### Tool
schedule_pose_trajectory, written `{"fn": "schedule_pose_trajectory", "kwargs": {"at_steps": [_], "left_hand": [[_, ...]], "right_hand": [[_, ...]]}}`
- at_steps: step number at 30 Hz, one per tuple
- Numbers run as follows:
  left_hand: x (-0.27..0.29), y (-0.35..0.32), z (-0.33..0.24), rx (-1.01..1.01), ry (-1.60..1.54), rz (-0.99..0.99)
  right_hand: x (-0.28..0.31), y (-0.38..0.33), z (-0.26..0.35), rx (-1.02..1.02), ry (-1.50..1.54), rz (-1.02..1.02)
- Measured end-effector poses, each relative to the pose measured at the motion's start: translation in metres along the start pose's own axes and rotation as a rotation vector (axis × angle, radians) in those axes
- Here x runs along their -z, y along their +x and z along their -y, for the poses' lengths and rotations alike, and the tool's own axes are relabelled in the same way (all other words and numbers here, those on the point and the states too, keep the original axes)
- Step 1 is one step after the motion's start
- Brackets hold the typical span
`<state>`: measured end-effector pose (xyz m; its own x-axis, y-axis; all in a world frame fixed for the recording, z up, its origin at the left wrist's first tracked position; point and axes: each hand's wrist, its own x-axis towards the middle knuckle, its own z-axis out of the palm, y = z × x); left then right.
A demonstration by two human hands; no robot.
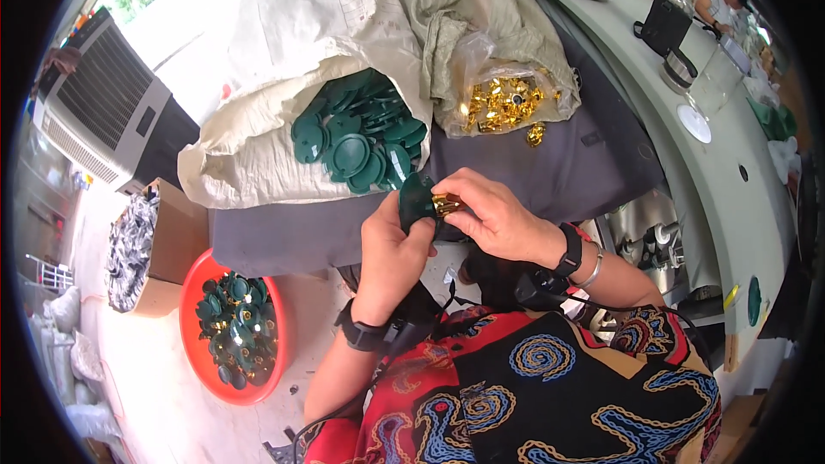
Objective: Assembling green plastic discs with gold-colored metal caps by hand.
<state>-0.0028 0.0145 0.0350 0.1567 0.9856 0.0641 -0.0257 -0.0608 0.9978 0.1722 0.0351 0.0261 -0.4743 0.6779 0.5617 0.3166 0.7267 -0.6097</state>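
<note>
Holding a dark green disc (418, 200) upright in a closed grip, the left hand (391, 258) meets the right hand (494, 216) over the person's lap. The right fingers pinch a small gold piece (445, 204) and press it against the disc's face. Both wrists wear dark bands, and the right also has a silver bangle (593, 268).

Just beyond the hands, a grey cloth (550, 167) carries an open pale sack (258, 155) spilling many more green discs (361, 142). Beside it, a clear bag (498, 103) holds a heap of gold pieces. On the floor to the left, a red basin (193, 326) holds green discs with gold pieces on them. A cardboard box (168, 245) stands next to the basin. A pale green tabletop (730, 163) curves along the right.
</note>
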Motion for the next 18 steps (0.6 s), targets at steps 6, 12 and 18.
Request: {"fn": "schedule_pose_trajectory", "kwargs": {"at_steps": [6, 12, 18], "left_hand": [[-0.004, -0.007, 0.018, -0.155, 0.243, -0.023], [-0.011, -0.015, 0.028, -0.502, 0.557, -0.167], [0.003, -0.037, 0.026, -0.569, 0.592, -0.125]], "right_hand": [[0.000, -0.003, 0.007, 0.115, -0.439, 0.137], [-0.007, -0.004, 0.004, -0.038, -0.204, 0.167], [-0.012, -0.006, 0.012, -0.736, 0.834, 0.297]]}}
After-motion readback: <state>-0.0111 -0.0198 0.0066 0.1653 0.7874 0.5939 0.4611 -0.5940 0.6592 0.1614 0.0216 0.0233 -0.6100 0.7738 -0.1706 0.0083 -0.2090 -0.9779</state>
